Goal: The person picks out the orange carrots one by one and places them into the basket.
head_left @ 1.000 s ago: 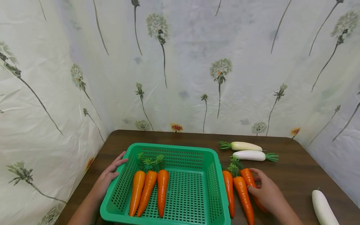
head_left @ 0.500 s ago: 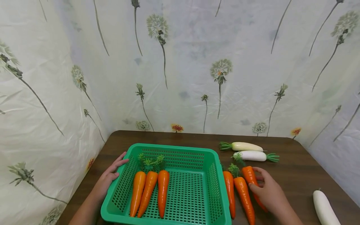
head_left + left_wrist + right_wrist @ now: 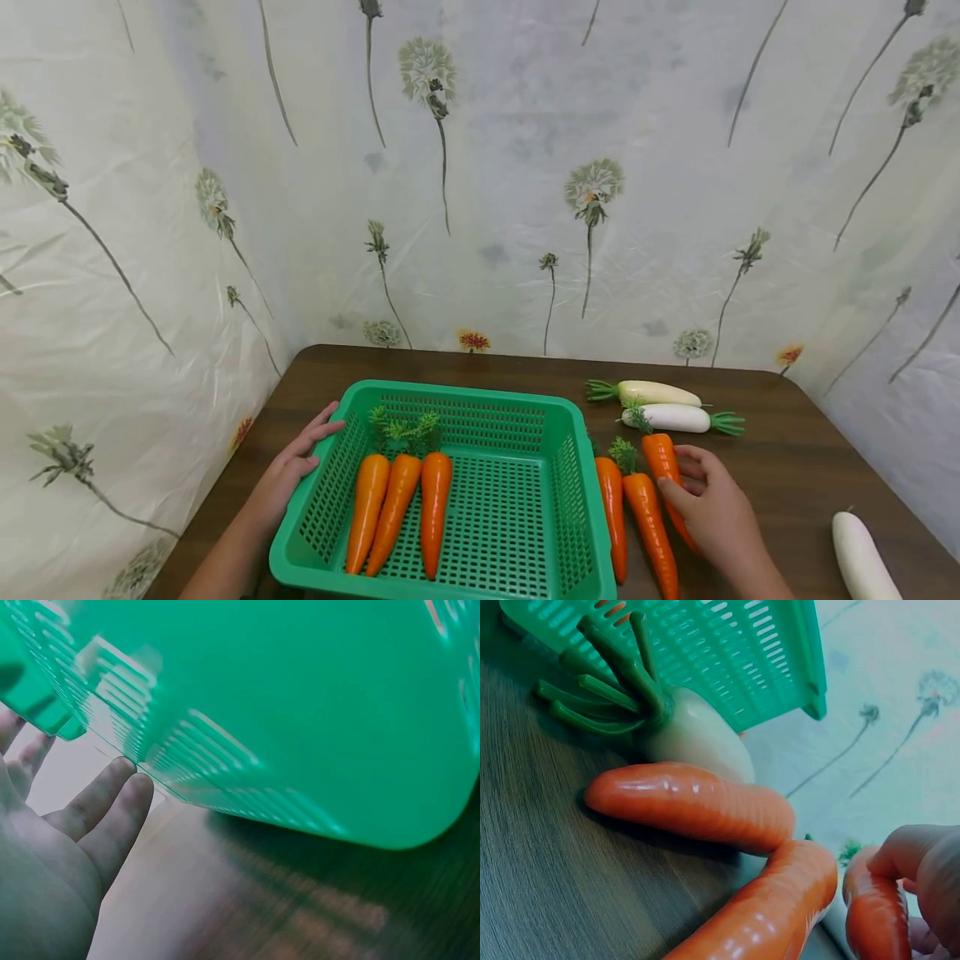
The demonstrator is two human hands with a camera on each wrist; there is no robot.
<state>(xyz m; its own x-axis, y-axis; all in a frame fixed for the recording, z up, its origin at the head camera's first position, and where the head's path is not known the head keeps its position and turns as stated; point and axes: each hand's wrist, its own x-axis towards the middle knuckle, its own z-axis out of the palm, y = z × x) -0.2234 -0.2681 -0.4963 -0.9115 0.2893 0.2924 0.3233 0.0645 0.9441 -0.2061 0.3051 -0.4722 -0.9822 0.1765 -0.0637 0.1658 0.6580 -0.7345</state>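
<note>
My left hand (image 3: 288,467) rests against the left rim of a green plastic basket (image 3: 570,408), fingers extended; in the left wrist view its fingertips (image 3: 135,787) touch the slotted wall. Three orange carrots with leafy tops lie inside, one being the rightmost carrot (image 3: 435,508). Right of the basket, my right hand (image 3: 716,508) pinches a carrot (image 3: 660,457) between thumb and fingers. The leafy top of this held carrot overlaps a white radish (image 3: 667,417) in the head view. Two more carrots lie between basket and hand, the nearer being a carrot (image 3: 649,521).
A cream radish (image 3: 656,392) lies behind the white one. Another white radish (image 3: 862,554) is at the table's right side. In the right wrist view, a radish with green stalks (image 3: 697,739) lies beside the basket. Flowered cloth (image 3: 510,167) hangs behind the brown table (image 3: 780,450).
My right hand has moved the pinched carrot a little away from me, its leafy top now over the white radish. The left hand and basket have stayed put.
</note>
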